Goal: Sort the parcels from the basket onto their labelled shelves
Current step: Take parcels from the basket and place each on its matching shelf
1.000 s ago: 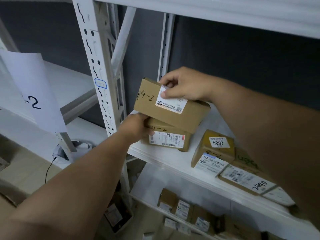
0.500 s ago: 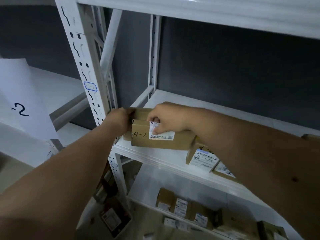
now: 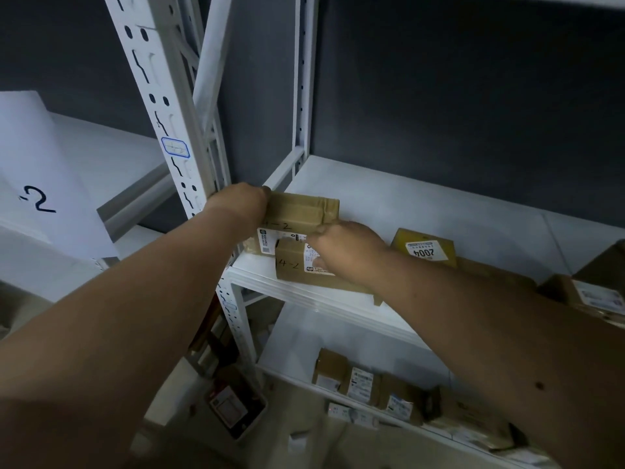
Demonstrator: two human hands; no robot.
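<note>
Two brown cardboard parcels marked "4-2" lie on the white shelf (image 3: pixel 389 204) at its left end, one behind the other. My left hand (image 3: pixel 240 203) grips the left end of the rear parcel (image 3: pixel 301 211), close to the shelf upright; its fingers are hidden behind the box. My right hand (image 3: pixel 345 252) holds the front parcel (image 3: pixel 292 270) from above, with the thumb on its white label. That parcel sits at the shelf's front edge.
A yellow parcel labelled "2004" (image 3: pixel 424 247) and more boxes (image 3: pixel 598 292) lie to the right on the same shelf. Several parcels (image 3: pixel 362 384) fill the lower shelf. A basket (image 3: pixel 236 406) stands on the floor. The perforated upright (image 3: pixel 159 82) and a paper sign (image 3: pixel 40 184) are left.
A second ago both hands held the two parcels stacked above the shelf. They have come down, and the parcels now rest on the shelf, one behind the other.
</note>
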